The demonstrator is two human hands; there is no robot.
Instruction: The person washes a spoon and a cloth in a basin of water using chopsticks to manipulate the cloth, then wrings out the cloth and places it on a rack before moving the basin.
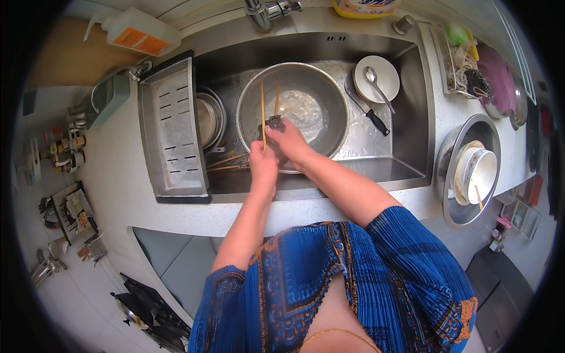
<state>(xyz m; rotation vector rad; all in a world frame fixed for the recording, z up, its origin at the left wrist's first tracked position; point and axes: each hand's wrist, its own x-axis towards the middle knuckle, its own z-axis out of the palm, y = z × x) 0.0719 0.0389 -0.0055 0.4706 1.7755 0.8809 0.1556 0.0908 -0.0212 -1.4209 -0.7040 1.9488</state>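
Note:
Over the near left part of a large metal basin (pixel 339 132) with water in it, my two hands are close together. My left hand (pixel 260 164) is closed around the lower part of a wooden chopstick (pixel 262 103) that points away from me. My right hand (pixel 289 142) grips a dark, crumpled scrubbing cloth (pixel 274 123) beside that chopstick. Another chopstick (pixel 277 99) shows just beyond the cloth; its lower end is hidden. More chopsticks (pixel 228 167) lie on the sink floor, left of the basin.
A slotted metal tray (pixel 174 132) spans the sink's left end, beside stacked bowls (pixel 209 117). Right of the basin are a black-handled knife (pixel 376 122) and white plates (pixel 388 73) bearing a spoon (pixel 371 77). A tilted metal bowl (pixel 449 176) with dishes stands on the right counter. The faucet (pixel 260 17) is behind.

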